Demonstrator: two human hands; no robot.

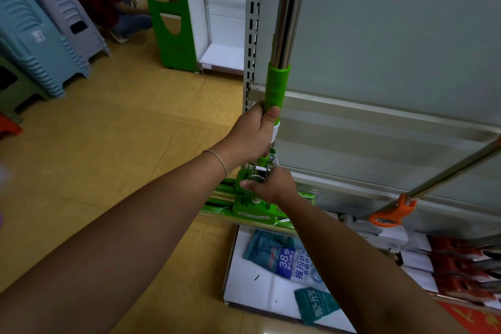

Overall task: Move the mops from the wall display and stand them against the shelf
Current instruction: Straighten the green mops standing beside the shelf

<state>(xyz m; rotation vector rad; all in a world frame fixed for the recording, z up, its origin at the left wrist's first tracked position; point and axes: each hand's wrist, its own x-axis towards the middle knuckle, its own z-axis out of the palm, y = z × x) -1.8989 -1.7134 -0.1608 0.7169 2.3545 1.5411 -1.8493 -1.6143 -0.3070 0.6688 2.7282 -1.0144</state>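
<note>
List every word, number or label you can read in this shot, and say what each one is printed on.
"38": large white number on the blue packet lying on the shelf base.
"推拉": white characters on the same blue packet; the smaller print is too blurred to read.
"家欣": on the teal packet, apparently; the print is soft.
Stool stickers: too small to read.

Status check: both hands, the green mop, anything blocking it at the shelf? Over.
Left hand grips green mop handle, upright at the shelf. Right hand on the head's squeeze mechanism. Blue packets on the base; orange mop leaning at right.
</note>
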